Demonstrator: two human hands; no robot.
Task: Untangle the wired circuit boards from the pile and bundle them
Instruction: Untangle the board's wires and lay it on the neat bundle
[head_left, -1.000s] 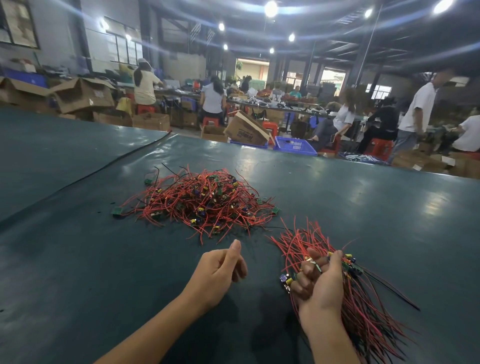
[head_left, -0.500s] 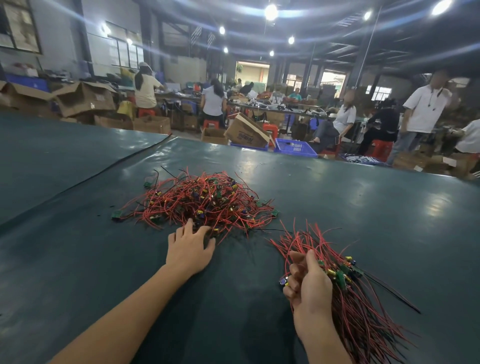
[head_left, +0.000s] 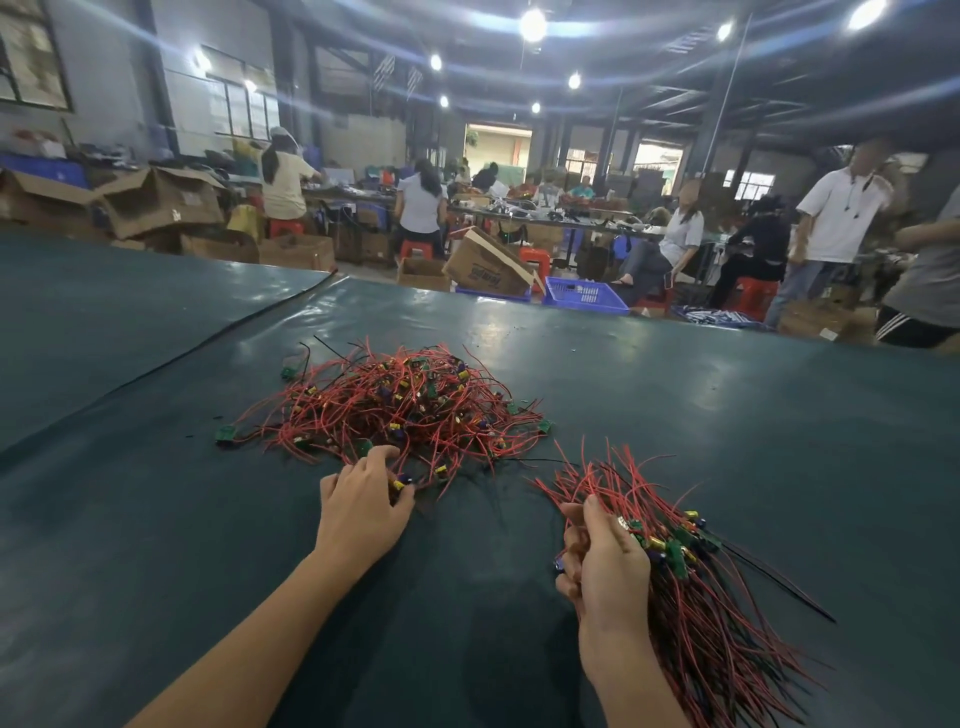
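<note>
While right hand (head_left: 608, 566) grips the bundle (head_left: 701, 603) by the tabletop (head_left: 727, 415) near edge, left hand (head_left: 361, 512) fingers (head_left: 382, 457) curl, pinching into the pile (head_left: 405, 405) near side.

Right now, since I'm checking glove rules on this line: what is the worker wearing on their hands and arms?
Nothing that shows. The left hand and right hand are both ungloved, with no ring, watch or wristband visible. The left forearm and right forearm are bare down to the picture's bottom edge, with no sleeve, cuff or marking in view. Anything worn higher up is out of frame.
</note>
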